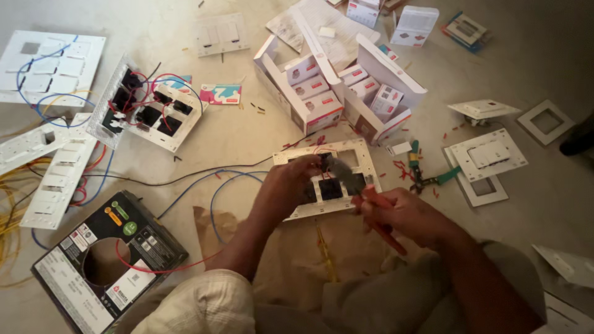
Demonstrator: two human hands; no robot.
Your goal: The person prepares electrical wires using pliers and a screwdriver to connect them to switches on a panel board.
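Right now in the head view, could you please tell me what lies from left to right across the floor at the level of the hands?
White switch strips → black wire box → left hand → right hand holding red-handled pliers → green-handled tool → white switch plate.

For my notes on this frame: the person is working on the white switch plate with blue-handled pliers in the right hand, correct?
Not quite: the head view shows the pliers in the right hand have red handles, not blue. The white switch plate part is right.
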